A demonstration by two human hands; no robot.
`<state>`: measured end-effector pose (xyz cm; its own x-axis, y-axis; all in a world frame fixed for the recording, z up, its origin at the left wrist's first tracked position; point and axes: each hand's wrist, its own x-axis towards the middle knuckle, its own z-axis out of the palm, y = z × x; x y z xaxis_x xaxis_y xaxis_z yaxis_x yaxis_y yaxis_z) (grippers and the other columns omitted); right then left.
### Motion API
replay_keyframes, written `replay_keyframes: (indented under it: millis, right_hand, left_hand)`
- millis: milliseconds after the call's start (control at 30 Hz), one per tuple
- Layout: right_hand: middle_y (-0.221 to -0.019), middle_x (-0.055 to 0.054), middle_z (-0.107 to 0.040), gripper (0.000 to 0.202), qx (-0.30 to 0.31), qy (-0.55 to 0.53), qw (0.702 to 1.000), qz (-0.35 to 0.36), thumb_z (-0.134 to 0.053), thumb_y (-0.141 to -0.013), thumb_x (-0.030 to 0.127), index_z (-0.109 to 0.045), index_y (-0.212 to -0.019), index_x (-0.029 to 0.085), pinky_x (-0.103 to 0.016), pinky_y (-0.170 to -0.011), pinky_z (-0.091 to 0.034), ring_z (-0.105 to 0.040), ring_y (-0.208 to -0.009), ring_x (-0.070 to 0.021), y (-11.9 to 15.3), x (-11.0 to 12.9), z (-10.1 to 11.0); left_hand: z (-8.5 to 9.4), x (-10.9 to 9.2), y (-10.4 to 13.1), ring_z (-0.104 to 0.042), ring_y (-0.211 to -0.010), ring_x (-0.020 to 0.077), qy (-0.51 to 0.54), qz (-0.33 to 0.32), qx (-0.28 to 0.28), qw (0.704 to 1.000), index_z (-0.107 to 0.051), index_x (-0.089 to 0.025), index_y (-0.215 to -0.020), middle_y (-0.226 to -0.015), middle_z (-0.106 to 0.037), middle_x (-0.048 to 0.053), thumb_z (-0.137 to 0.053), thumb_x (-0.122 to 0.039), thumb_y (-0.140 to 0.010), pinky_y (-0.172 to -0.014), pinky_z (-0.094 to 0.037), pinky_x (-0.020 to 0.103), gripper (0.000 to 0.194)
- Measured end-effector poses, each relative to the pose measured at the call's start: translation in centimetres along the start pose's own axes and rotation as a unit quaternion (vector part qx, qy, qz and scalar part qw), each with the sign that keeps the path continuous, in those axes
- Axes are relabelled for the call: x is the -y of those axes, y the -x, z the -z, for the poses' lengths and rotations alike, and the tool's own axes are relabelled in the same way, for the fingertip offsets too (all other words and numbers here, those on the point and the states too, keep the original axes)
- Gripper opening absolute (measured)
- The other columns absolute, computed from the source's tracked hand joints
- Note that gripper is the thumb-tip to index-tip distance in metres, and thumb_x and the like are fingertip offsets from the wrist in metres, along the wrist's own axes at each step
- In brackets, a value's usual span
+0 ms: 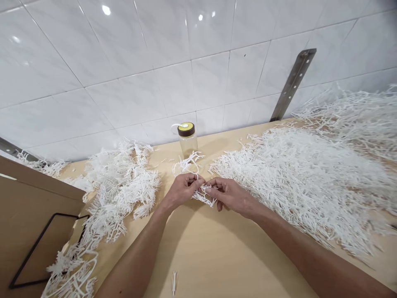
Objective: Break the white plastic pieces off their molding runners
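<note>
Both hands meet at the middle of the wooden table, in front of a bottle. My left hand (183,188) is closed in a pinch on a white branching strand (205,196), whose twiggy end spreads below the fingers. From the top of that hand a white stem curls up to a tuft of white sprigs (190,162) near the bottle's base. My right hand (230,194) pinches the same white strand from the right, thumb and index finger pressed together. The fingers cover the exact spot where the pieces meet.
A clear bottle (188,144) with a yellow and dark lid stands near the tiled wall. White sprigs are heaped left (124,182) and right (297,174). A cardboard box (34,207) stands at the left. One small sprig (174,283) lies at the front edge.
</note>
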<state>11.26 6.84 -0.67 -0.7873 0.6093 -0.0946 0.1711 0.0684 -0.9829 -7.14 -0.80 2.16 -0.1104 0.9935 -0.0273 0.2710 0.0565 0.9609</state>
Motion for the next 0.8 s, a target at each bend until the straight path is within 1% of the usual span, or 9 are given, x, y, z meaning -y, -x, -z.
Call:
replay_keyframes:
  millis: [100,167,233,333,400,500,600,700,800]
  right_hand:
    - [-0.07,0.001,-0.065,0.032,-0.01,-0.001,1.0,0.015,-0.065,-0.085,0.051,-0.067,-0.085,0.018,-0.023,-0.049,-0.044,-0.057,-0.047,-0.009,-0.1,0.0,-0.1]
    - [-0.069,0.001,-0.064,0.032,-0.031,-0.018,0.999,0.022,-0.067,-0.084,0.051,-0.067,-0.085,0.019,-0.024,-0.049,-0.044,-0.055,-0.048,-0.0092,-0.1,0.1,-0.1]
    - [-0.071,0.0,-0.064,0.032,-0.048,-0.046,0.997,0.029,-0.069,-0.082,0.05,-0.067,-0.087,0.018,-0.024,-0.048,-0.046,-0.056,-0.049,-0.0099,-0.1,0.2,0.0]
    - [-0.07,0.001,-0.063,0.031,-0.062,-0.087,0.993,0.045,-0.071,-0.081,0.049,-0.068,-0.087,0.018,-0.025,-0.048,-0.047,-0.056,-0.051,-0.0104,-0.1,0.3,0.4]
    - [-0.067,0.001,-0.061,0.031,-0.08,-0.115,0.988,0.056,-0.072,-0.08,0.048,-0.068,-0.086,0.018,-0.024,-0.047,-0.048,-0.055,-0.052,-0.0105,-0.2,0.2,0.5]
    - [-0.064,0.002,-0.06,0.032,-0.109,-0.15,0.981,0.061,-0.074,-0.078,0.048,-0.067,-0.083,0.017,-0.025,-0.049,-0.051,-0.056,-0.056,-0.0115,-0.4,0.2,0.6]
    - [-0.067,0.001,-0.062,0.032,-0.115,-0.164,0.978,0.053,-0.075,-0.078,0.047,-0.065,-0.08,0.017,-0.025,-0.05,-0.052,-0.058,-0.058,-0.0119,-0.5,0.5,0.7]
    - [-0.07,0.0,-0.064,0.034,-0.124,-0.165,0.977,0.055,-0.076,-0.077,0.048,-0.064,-0.08,0.017,-0.025,-0.05,-0.052,-0.06,-0.059,-0.0131,-0.4,0.7,0.8]
    - [-0.069,-0.001,-0.065,0.035,-0.163,-0.13,0.976,0.063,-0.076,-0.076,0.049,-0.064,-0.081,0.017,-0.026,-0.053,-0.053,-0.062,-0.061,-0.0147,-0.4,0.7,0.6]
  left_hand:
    - [0.6,0.1,0.0,-0.05,-0.053,0.0094,0.056,0.039,0.025,0.997,-0.068,-0.012,-0.083,-0.063,-0.062,0.0,-0.071,-0.05,-0.079,-0.051,-0.036,0.022,0.038]
    - [1.0,0.6,0.0,-0.052,-0.052,0.0096,0.136,0.058,0.025,0.989,-0.069,-0.012,-0.087,-0.067,-0.065,0.003,-0.07,-0.053,-0.079,-0.05,-0.037,0.021,0.042]
    - [1.1,1.1,0.1,-0.058,-0.055,0.0126,0.242,0.075,0.031,0.967,-0.07,-0.011,-0.091,-0.071,-0.068,0.006,-0.068,-0.058,-0.078,-0.051,-0.04,0.023,0.049]
    - [0.9,1.4,0.2,-0.065,-0.067,0.0188,0.376,0.091,0.062,0.92,-0.072,-0.008,-0.093,-0.081,-0.071,0.012,-0.062,-0.065,-0.079,-0.06,-0.049,0.028,0.059]
    - [0.4,1.3,0.3,-0.067,-0.073,0.0204,0.427,0.082,0.068,0.898,-0.073,-0.007,-0.097,-0.088,-0.072,0.014,-0.063,-0.059,-0.081,-0.069,-0.052,0.031,0.056]
    - [-0.5,1.1,0.4,-0.067,-0.078,0.0208,0.464,0.046,0.066,0.882,-0.074,-0.008,-0.098,-0.089,-0.073,0.012,-0.073,-0.033,-0.074,-0.08,-0.052,0.034,0.036]
    - [-1.7,1.2,0.5,-0.066,-0.077,0.0202,0.424,0.02,0.06,0.904,-0.073,-0.01,-0.101,-0.079,-0.072,0.009,-0.077,-0.012,-0.06,-0.078,-0.051,0.033,0.041]
    - [-3.2,1.0,0.8,-0.063,-0.078,0.0187,0.332,-0.03,0.035,0.942,-0.067,-0.014,-0.113,-0.084,-0.069,0.008,-0.077,-0.02,-0.07,-0.071,-0.049,0.031,0.045]
    - [-4.6,0.5,1.1,-0.06,-0.077,0.0164,0.225,-0.059,0.004,0.973,-0.065,-0.013,-0.111,-0.089,-0.067,0.007,-0.082,-0.028,-0.069,-0.071,-0.048,0.029,0.048]
